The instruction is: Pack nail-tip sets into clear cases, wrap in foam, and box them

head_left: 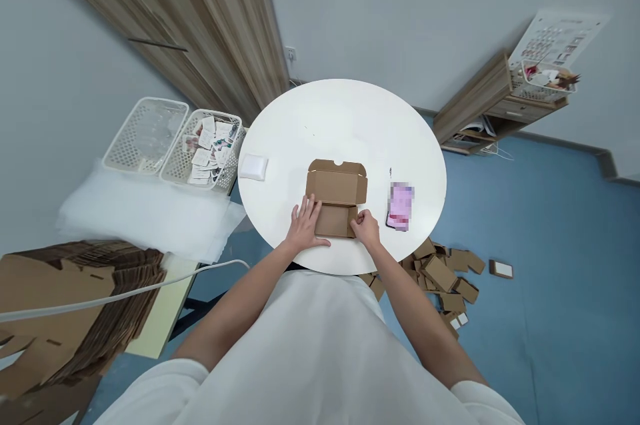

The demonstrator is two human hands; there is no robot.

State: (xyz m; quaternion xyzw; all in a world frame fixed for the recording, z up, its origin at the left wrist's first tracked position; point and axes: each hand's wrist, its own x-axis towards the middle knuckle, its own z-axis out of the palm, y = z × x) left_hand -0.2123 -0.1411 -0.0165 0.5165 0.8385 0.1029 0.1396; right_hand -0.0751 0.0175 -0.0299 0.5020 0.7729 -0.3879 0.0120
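Observation:
A brown cardboard box (336, 220) lies near the front of the round white table (350, 121), its lid (337, 185) folded back away from me. My left hand (304, 228) rests against the box's left end with fingers and thumb spread. At the right end, my right hand (366, 229) has its fingers pinched together on the box's side flap. The inside of the box that shows is bare cardboard. Left on the table is a small white wrapped packet (253, 167). To the right of the box lies a phone (400, 206), its screen blurred.
White baskets, one with many small packets (209, 148), stand left beside bubble wrap sheets (145, 208). Flat cardboard blanks (65, 305) are stacked lower left, crossed by a pale cable (165, 287). Folded boxes (443, 275) lie heaped on the floor at right.

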